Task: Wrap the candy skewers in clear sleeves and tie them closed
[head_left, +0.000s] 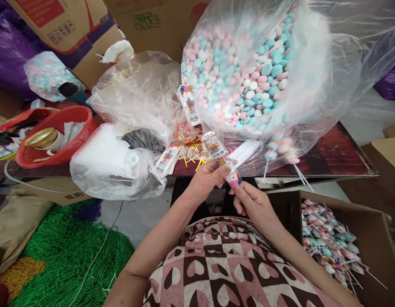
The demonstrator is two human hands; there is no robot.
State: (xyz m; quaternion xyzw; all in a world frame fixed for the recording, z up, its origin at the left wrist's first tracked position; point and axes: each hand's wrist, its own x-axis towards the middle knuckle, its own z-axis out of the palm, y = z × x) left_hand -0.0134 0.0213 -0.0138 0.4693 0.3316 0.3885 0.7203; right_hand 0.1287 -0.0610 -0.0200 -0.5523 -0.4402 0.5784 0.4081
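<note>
My left hand [213,175] pinches the middle of a long printed label card [214,145], white with small text and a barcode. At the card's colourful pink and blue lower end, my right hand [253,200] closes its thumb and fingers on it. Just beyond the hands, a bundle of white sticks [247,150] lies at the table edge. Left of them are yellow twist ties [191,161], and a stack of similar cards [188,104] leans against a large clear bag of pink, blue and white candies [264,81].
Candies on sticks [272,154] lie under the plastic at the table's right edge. Below, a cardboard box [373,256] holds many wrapped lollipops. A red basket [90,123], a clear bag with white contents [98,160] and more cards [168,160] stand left. Green strands [79,243] cover the floor.
</note>
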